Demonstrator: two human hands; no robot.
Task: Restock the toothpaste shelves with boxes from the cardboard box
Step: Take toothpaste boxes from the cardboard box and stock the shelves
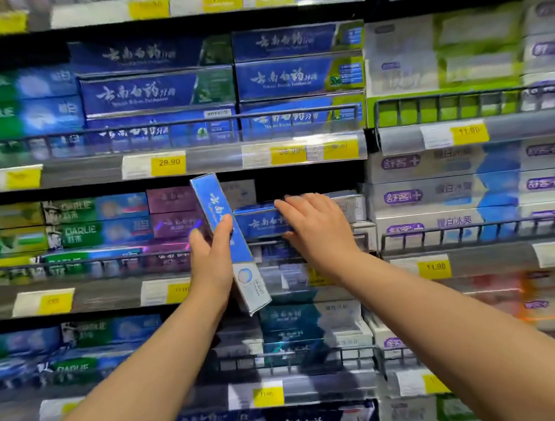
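While the left hand [211, 248] is holding a blue box [214, 202] — thumb across its front, fingers curled behind, the grip clamped on it — the box is standing tilted, its top leaning left, in front of the middle shelf [110, 291]. The right hand [317, 227] is lying on a second blue box [260, 223], which is resting flat on that shelf behind the wire rail [107, 262]. Its fingers are stretching straight over the top and front, the grip apart and closing round nothing. The held box is crossing just beside the second one's left end. Purple boxes [173, 212] are sitting to the left, and yellow price tags [177, 289] are showing along the shelf's front strip.
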